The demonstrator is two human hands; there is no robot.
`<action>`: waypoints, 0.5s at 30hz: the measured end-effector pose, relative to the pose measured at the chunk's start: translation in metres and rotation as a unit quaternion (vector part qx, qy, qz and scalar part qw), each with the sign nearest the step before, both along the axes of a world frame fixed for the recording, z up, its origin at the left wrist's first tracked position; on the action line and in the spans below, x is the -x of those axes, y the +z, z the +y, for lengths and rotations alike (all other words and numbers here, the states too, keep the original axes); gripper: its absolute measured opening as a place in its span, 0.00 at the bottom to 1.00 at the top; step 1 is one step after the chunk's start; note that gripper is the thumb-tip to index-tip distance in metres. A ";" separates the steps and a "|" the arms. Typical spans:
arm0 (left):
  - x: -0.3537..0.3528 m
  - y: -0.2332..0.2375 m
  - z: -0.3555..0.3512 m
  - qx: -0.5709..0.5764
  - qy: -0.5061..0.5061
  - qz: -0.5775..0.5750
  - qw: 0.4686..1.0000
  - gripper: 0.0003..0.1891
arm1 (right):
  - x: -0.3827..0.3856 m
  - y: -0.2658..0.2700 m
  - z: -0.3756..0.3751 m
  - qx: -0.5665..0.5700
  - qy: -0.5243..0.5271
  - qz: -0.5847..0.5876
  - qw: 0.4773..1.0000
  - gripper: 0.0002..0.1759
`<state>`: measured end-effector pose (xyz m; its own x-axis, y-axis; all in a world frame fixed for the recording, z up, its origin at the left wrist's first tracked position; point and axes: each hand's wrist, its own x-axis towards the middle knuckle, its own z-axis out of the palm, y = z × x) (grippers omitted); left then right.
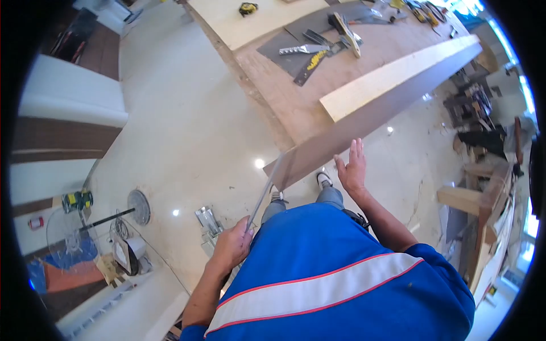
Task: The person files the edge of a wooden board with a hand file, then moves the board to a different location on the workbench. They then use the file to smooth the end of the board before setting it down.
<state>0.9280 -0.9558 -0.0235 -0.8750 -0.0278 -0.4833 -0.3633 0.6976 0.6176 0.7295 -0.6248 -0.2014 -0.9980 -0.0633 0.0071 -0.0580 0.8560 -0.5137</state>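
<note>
My left hand [232, 245] is closed around the lower end of a thin grey strip [265, 192]. The strip slants up and away to the near corner of the workbench [273, 122]. My right hand [354, 169] is raised with its fingers stretched out, holding nothing, just beside a long brown panel [341, 139]. That panel stands on edge along the bench's right side, its near end reaching past the corner. A pale wooden board [392, 77] runs along its top.
On the bench lie a brush [347, 35], a handled metal tool [303, 49], a yellow-marked black tool [311, 67], a tape measure [248, 8] and a pale sheet [250, 25]. A standing fan [71, 236] is at left on the glossy floor [187, 113]. Wooden furniture [469, 199] stands at right.
</note>
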 end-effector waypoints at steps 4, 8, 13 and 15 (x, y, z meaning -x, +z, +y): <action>0.024 0.003 -0.028 0.020 -0.174 -0.069 0.982 0.25 | -0.057 -0.002 -0.034 0.315 -0.140 -0.208 0.915 0.41; 0.050 0.002 -0.021 0.035 -0.280 -0.128 0.951 0.30 | -0.105 -0.009 -0.066 0.532 -0.047 -0.294 0.793 0.43; 0.082 -0.002 0.003 0.097 -0.372 -0.114 0.916 0.34 | -0.112 -0.041 -0.090 0.494 -0.003 -0.258 0.831 0.49; 0.089 -0.012 0.006 0.091 -0.393 -0.051 0.914 0.33 | -0.113 -0.040 -0.094 0.496 -0.031 -0.239 0.834 0.52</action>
